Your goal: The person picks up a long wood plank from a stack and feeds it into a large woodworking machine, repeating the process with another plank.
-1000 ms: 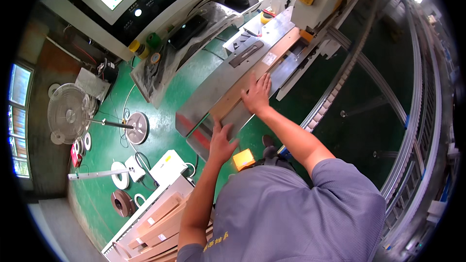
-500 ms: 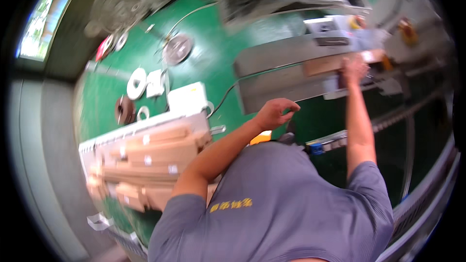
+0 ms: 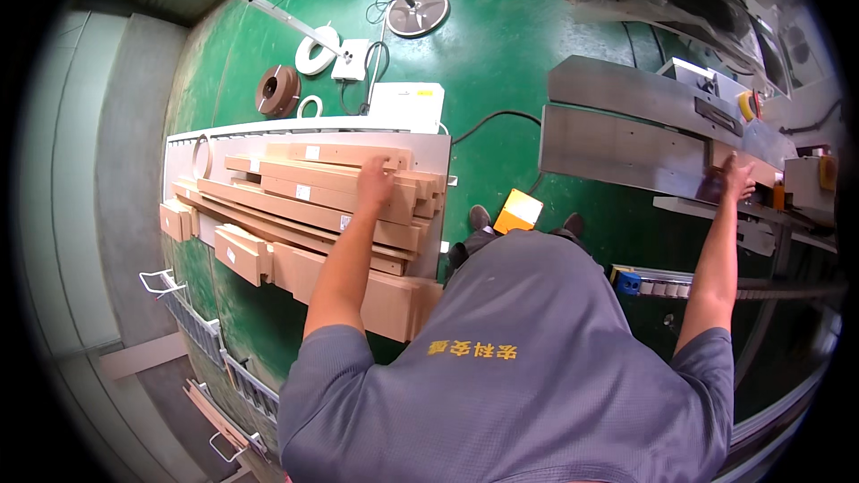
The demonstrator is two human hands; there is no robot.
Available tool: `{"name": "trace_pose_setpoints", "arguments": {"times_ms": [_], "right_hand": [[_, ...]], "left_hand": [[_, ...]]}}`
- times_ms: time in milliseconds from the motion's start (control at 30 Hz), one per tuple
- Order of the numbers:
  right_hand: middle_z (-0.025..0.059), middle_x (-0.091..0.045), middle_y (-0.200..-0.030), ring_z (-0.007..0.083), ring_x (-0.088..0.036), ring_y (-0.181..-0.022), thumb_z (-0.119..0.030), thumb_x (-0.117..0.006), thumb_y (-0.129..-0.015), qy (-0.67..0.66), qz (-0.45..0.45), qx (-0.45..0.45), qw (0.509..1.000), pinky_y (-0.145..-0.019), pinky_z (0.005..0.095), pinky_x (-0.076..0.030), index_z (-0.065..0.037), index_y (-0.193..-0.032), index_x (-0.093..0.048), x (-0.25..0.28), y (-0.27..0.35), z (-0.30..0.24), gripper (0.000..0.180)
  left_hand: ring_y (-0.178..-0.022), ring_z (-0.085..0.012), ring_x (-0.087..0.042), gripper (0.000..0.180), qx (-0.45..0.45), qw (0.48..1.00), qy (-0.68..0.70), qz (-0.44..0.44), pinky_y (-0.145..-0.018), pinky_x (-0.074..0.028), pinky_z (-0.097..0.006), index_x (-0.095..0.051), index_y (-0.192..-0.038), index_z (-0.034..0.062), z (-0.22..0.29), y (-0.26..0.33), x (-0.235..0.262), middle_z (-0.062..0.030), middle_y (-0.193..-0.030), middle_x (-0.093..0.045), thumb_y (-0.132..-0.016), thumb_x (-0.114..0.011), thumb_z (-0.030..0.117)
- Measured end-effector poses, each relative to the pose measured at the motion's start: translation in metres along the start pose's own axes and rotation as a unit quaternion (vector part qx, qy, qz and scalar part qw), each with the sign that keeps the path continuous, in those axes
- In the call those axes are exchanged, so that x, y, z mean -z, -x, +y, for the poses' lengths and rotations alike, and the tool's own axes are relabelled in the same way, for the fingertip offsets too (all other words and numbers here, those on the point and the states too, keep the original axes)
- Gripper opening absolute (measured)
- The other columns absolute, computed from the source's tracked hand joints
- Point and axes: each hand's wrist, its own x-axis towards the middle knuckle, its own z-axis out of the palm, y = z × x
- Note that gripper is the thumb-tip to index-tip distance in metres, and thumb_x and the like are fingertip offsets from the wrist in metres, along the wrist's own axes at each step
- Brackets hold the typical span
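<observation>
My left hand [image 3: 376, 184] is over the stack of brown wooden boards [image 3: 344, 186] at the left, fingers apart and slightly bent at the top boards. No board is lifted in it. On the right, my right hand [image 3: 739, 179] rests with fingers stretched against the near edge of a brown board [image 3: 761, 170]. That board lies on the grey metal table [image 3: 617, 145] of a machine. The underside of the right hand is hidden.
A yellow pedal box [image 3: 518, 211] sits on the green floor by my feet. A rail with a blue end [image 3: 629, 283] runs at the right. Behind the stack are a white box [image 3: 407, 107], a brown roll [image 3: 278, 91] and a round stand base [image 3: 417, 12]. A black cable crosses the floor.
The view has turned left. My left hand has gone from in front of my body to the board stack. My right hand stays by the board on the machine table.
</observation>
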Motion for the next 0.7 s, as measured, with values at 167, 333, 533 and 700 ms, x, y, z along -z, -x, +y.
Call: {"name": "trace_pose_setpoints", "arguments": {"times_ms": [167,333,533,700], "right_hand": [[0.0373,-0.027,-0.146,0.0492,-0.019,-0.140,-0.067,-0.047,-0.086,-0.002,0.009,0.092,0.996,-0.115,0.0522,-0.012,-0.012,-0.151,-0.027,0.005,0.075,-0.029,0.087],[0.0236,-0.041,-0.143,0.0389,-0.035,-0.136,-0.023,-0.061,-0.089,-0.216,-0.058,0.298,0.928,-0.112,0.0427,-0.027,0.002,-0.145,-0.033,0.050,0.184,-0.072,0.068],[0.0167,-0.056,-0.123,0.0245,-0.056,-0.111,-0.007,-0.055,-0.088,-0.368,-0.321,0.363,0.793,-0.093,0.0346,-0.045,-0.006,-0.139,-0.042,0.147,0.324,-0.169,0.053],[0.0149,-0.063,-0.101,0.0233,-0.063,-0.093,-0.011,-0.054,-0.091,-0.389,-0.592,0.302,0.638,-0.083,0.0323,-0.049,-0.005,-0.139,-0.038,0.137,0.392,-0.221,0.050]], "left_hand": [[-0.111,-0.0331,-0.056,0.043,-0.072,0.988,-0.132,0.012,-0.097,-0.045,-0.043,-0.060,-0.117,0.0078,-0.031,-0.034,-0.004,-0.0129,-0.116,-0.061,-0.075,-0.067,0.008],[-0.114,-0.0313,-0.055,0.045,-0.084,0.949,-0.223,-0.207,-0.097,-0.045,-0.043,-0.059,-0.118,0.0076,-0.012,-0.062,-0.004,-0.0117,-0.118,-0.061,-0.074,-0.067,0.013],[-0.098,-0.0330,-0.059,0.033,-0.257,0.941,-0.141,-0.170,-0.087,-0.044,-0.046,-0.059,-0.102,0.0062,0.027,-0.070,0.009,-0.0133,-0.099,-0.062,-0.073,-0.067,0.020],[-0.106,-0.0358,-0.056,0.062,-0.313,0.920,0.091,-0.219,-0.092,-0.046,-0.043,-0.053,-0.128,0.0093,0.143,-0.036,0.047,-0.0153,-0.113,-0.058,-0.070,-0.071,0.019]]}}
